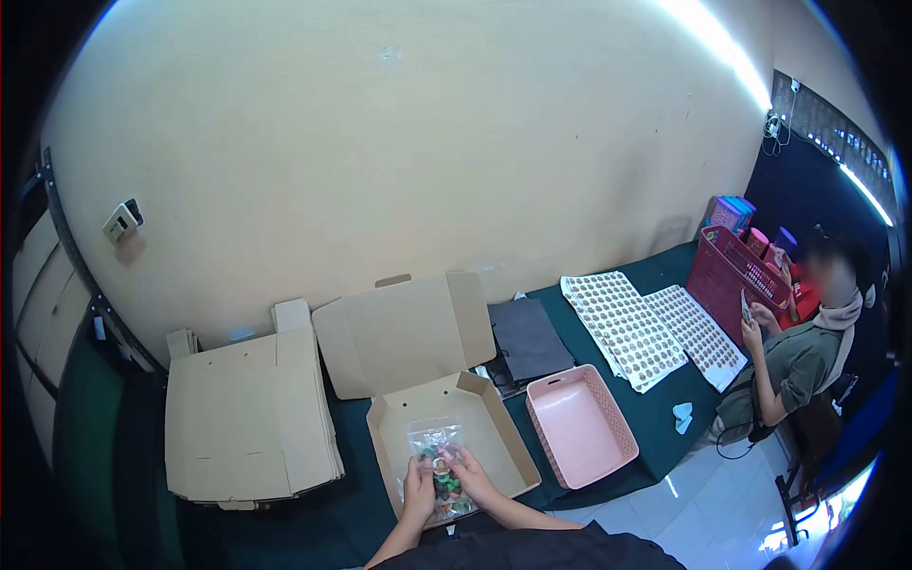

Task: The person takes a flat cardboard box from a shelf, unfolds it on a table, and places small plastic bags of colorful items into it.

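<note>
A clear plastic bag [446, 483] with small green, pink and red pieces inside is held between my two hands. My left hand [418, 487] grips its left side, and my right hand [472, 477] grips its right side. A round sticker or label shows on the bag's front between my thumbs. Both hands are over the near part of an open cardboard box [389, 442], whose lid [404, 332] leans back towards the wall. The bag overlaps the box's floor and front edge in this view.
Flattened cardboard boxes [247, 418] are stacked at left. A pink basket [581, 427] stands right of the open box, with black folded material [532, 337] behind. Sticker sheets [622, 328] lie farther right, near a maroon crate [727, 275]. A person [798, 356] sits at the table's right end.
</note>
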Demonstrator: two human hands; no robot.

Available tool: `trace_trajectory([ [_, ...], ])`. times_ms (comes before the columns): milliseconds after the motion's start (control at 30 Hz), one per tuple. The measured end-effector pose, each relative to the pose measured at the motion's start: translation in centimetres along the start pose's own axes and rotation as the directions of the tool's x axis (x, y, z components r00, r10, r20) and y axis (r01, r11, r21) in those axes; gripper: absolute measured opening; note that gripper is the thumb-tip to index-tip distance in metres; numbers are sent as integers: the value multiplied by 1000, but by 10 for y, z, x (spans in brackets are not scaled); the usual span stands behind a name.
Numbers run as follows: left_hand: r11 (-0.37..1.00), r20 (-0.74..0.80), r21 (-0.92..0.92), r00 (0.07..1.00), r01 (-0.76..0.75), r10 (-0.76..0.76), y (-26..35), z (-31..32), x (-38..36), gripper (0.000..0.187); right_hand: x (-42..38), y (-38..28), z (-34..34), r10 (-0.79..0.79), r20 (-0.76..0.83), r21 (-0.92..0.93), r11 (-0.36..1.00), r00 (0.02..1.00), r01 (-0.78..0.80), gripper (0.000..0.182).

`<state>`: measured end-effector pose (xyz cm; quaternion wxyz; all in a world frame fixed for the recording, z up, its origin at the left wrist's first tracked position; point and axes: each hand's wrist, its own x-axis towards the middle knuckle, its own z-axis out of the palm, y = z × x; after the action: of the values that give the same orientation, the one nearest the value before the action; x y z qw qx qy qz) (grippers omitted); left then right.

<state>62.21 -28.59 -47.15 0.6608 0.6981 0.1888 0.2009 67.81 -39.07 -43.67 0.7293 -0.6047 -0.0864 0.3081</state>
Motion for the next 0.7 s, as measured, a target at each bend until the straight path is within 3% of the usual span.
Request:
trace_trajectory([
  [67,999,20,-33,1000,-17,18,3,1,0,31,0,-2,2,41,-6,-12,999,999,-41,34],
  [167,996,21,-62,997,-69,71,0,-1,0,30,0,2,1,-23,-2,19,1000,1000,23,35],
  [233,995,1,-77,998,61,-61,-1,-3,0,29,3,8,-3,14,32,18,1000,999,-14,35],
  [367,990,10,-105,995,95,-95,0,-3,-2,29,3,11,-4,31,56,-57,998,998,-28,34],
  [433,993,26,-115,999,-17,20,-15,0,2,31,4,10,-1,-62,27,-12,998,998,62,34],
  [567,990,23,-140,1000,18,-15,-8,0,0,30,2,6,-4,54,38,6,999,998,-54,37],
  [633,987,27,-153,999,37,-33,-6,-1,-1,30,1,7,1,46,24,-45,998,999,-45,37],
  [700,985,39,-169,999,31,-24,-6,-1,-1,29,-1,4,3,-69,23,-45,997,997,70,36],
])
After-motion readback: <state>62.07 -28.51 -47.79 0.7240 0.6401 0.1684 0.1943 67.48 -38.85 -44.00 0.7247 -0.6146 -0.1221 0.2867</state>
